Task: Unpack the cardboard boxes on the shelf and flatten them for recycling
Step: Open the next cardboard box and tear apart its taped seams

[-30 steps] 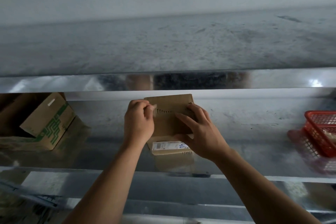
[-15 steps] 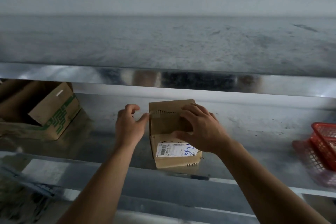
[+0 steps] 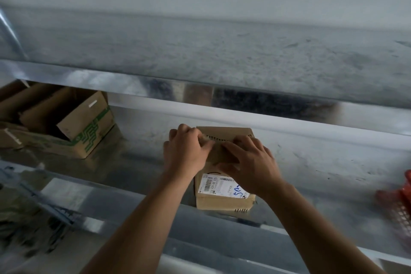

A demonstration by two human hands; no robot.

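I have the small cardboard box (image 3: 223, 203) straight ahead of me on the metal shelf (image 3: 322, 162). Its near end sits right at the shelf's front edge and its long axis runs away from me toward the back. What matters for the next pull is the perforated tear strip (image 3: 224, 139), which crosses the top from left to right near the far end, at right angles to that axis. My left hand (image 3: 185, 151) is at the strip's left end, fingers curled and thumb pressed in, and appears to pinch the tab there, though the tab itself is hidden. My right hand (image 3: 249, 162) grips the box from the right, fingers bent over the top just on the near side of the perforations and thumb on the side facing me. The left hand therefore does the tearing and the right does the holding down. I judge the pull should run rightward along the strip, and my right fingertips lie close to that path. The box is plain brown and still closed, with a white barcode label (image 3: 219, 186) bearing blue handwriting. To the left, well apart, sits a larger opened carton with green print (image 3: 89, 138). A blurred red basket (image 3: 402, 207) is at the far right.
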